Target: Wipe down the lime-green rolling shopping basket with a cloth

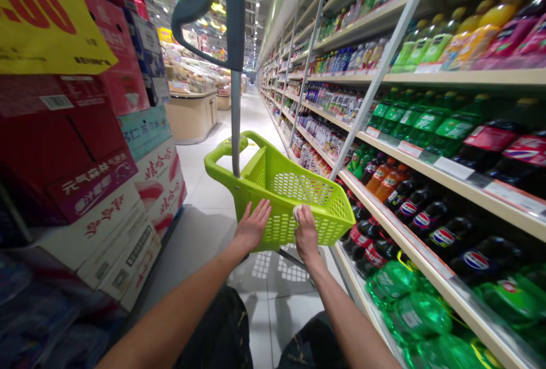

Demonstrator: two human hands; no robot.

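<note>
Centre frame: green basket (298, 187), grey handle (213, 16) on pole rising to top edge. Left hand (252, 227) flat against near wall, fingers spread. Right hand (305, 235) curled over near rim; small white thing (297, 211), perhaps cloth, under fingers. Bottle shelves (426, 161) right; stacked cartons (106, 198) left.

1. one green basket (298, 190).
2. one grey handle (205, 11), on one pole (235, 124).
3. two hands: left hand (252, 226), right hand (306, 233).
4. one yellow sign (46, 16).
5. bottles (441, 238) and cartons (98, 187): too many to count.
</note>
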